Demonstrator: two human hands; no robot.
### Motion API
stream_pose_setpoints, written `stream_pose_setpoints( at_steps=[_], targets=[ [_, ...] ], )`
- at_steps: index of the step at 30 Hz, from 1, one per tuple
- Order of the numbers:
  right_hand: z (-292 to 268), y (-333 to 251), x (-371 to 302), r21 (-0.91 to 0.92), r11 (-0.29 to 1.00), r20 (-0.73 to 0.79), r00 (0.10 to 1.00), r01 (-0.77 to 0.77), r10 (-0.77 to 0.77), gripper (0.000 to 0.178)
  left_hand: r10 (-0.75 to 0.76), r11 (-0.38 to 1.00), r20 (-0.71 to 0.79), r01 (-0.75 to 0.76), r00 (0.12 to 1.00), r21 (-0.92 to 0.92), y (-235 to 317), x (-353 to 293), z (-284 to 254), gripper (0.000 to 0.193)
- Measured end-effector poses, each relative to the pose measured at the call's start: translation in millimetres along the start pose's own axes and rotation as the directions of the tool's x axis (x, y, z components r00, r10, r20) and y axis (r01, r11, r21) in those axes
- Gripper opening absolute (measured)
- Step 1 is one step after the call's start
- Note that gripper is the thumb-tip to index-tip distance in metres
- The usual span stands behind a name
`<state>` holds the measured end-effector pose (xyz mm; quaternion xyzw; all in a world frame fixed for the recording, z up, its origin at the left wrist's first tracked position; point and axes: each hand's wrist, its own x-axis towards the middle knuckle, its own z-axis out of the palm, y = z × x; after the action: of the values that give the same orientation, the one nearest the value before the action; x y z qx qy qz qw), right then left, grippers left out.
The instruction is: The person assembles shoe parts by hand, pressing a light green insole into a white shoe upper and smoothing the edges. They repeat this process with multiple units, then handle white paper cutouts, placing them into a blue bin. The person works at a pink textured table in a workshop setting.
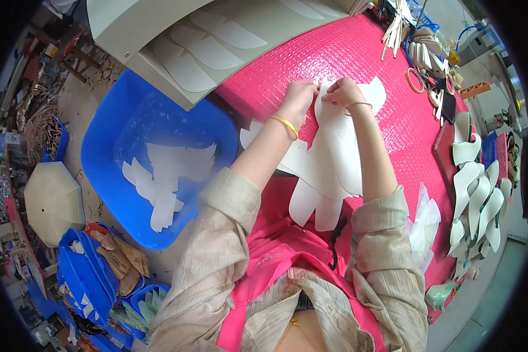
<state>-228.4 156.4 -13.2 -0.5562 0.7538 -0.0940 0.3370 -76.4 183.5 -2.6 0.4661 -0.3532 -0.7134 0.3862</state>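
Note:
Both hands meet over the pink table at the top edge of a white, curved, flat-cut piece (pixel 340 141). My left hand (pixel 301 97) is closed, its fingertips pinched at the piece's upper left edge. From the other side my right hand (pixel 344 92) pinches the same edge, its fingers curled and partly hiding it. More white cut pieces (pixel 317 205) lie fanned beneath and toward me, overlapping at the table's near edge. Another white piece (pixel 374 94) shows just beyond my right wrist. The sheets' material cannot be told.
A blue tub (pixel 108 170) with white pieces stands at left. Above it, a pale machine with a tray (pixel 208 53) holds more pieces. At far right, scissors (pixel 415 81) and white curved parts (pixel 475 199) lie on the pink tabletop (pixel 264 64) and beside it.

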Motion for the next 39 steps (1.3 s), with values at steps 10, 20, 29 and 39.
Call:
stream_pose_setpoints(
  at_steps=[10, 20, 29, 39],
  targets=[
    [-18, 21, -12, 0.464, 0.885, 0.19, 0.974, 0.022, -0.123, 0.014, 0.128, 0.978, 0.098, -0.142, 0.987, 0.153, -19, 18, -6, 0.027],
    [-23, 47, -112, 0.67, 0.548, -0.255, 0.848, 0.501, -0.464, 0.023, 0.328, 0.6, 0.392, -0.51, 0.86, 0.616, -31, 14, -19, 0.032],
    [-138, 61, -181, 0.541, 0.645, -0.691, 0.722, 0.54, -0.024, 0.035, 0.567, 0.317, 0.347, -0.587, 0.747, 0.745, -43, -17, -3, 0.046],
    [-64, -183, 169, 0.262, 0.776, -0.021, 0.807, 0.574, -0.59, 0.009, 0.409, 0.418, 0.531, -0.669, 0.742, 0.614, -57, -37, -46, 0.041]
  ],
)
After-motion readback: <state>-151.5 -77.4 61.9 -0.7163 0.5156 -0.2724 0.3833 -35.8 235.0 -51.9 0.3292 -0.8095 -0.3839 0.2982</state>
